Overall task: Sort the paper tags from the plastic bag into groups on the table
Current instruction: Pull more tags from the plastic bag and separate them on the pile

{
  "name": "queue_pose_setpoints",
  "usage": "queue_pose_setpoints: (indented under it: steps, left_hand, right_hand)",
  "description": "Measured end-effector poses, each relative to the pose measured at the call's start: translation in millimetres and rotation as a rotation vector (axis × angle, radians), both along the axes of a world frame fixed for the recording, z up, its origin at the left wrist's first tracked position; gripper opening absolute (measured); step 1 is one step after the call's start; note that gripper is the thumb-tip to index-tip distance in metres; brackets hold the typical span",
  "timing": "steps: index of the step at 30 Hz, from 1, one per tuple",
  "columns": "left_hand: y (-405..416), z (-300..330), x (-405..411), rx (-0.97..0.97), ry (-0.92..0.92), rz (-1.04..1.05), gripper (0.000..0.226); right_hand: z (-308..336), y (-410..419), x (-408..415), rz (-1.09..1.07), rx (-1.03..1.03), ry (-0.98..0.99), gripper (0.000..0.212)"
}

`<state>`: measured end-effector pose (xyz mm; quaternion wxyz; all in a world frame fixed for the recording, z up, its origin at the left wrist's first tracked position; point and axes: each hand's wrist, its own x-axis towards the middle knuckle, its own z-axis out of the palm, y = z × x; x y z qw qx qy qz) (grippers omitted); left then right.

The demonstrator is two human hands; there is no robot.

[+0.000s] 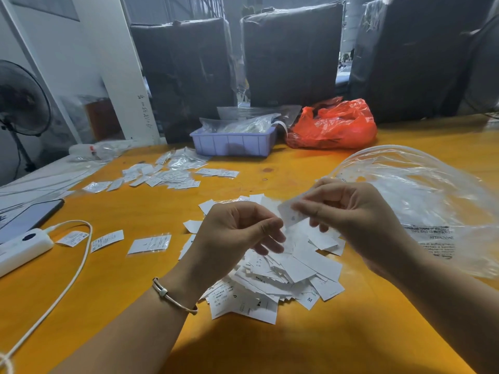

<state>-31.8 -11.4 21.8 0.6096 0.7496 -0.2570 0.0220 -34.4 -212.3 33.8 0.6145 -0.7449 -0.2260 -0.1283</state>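
Observation:
A loose heap of white paper tags [283, 268] lies on the yellow table [297, 341] in front of me. My right hand [348, 211] pinches a single blurred white tag [290, 213] above the heap. My left hand [237, 230] hovers just left of that tag with its fingers curled; whether it touches the tag is unclear. A large clear plastic bag [421, 195] lies crumpled on the table behind and to the right of my right hand. Three small bagged tags [149, 243] lie in a row to the left.
More small bagged tags [167, 175] are spread at the back left. Behind them stand a purple tray [233, 143] with clear bags and a red plastic bag [334, 125]. A white power bank [21, 245] with its cable and a phone [27, 215] lie at the left edge.

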Motion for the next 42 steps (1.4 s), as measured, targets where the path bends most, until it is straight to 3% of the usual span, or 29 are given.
queue_pose_setpoints:
  steps: [5, 9, 16, 32, 42]
  left_hand:
    - [0.7, 0.0, -0.5, -0.012, 0.012, -0.004, 0.013]
    - [0.4, 0.5, -1.1, 0.001, 0.011, -0.006, 0.011]
    - [-0.3, 0.3, -1.4, 0.015, 0.014, -0.02, 0.008]
    - [0.1, 0.1, -1.6, 0.024, 0.011, 0.0, 0.015]
    - [-0.5, -0.3, -2.5, 0.068, -0.001, -0.018, 0.015]
  right_hand:
    - [11.2, -10.6, -2.3, -0.148, 0.126, -0.174, 0.03]
    - [14.9, -10.7, -6.8, -0.101, 0.159, -0.224, 0.047]
    - [14.2, -1.6, -11.6, -0.079, 0.032, -0.219, 0.015]
    - [11.5, -4.3, -10.5, -0.173, -0.139, -0.282, 0.014]
    - [15.2, -4.4, -12.3, -0.203, -0.088, -0.272, 0.019]
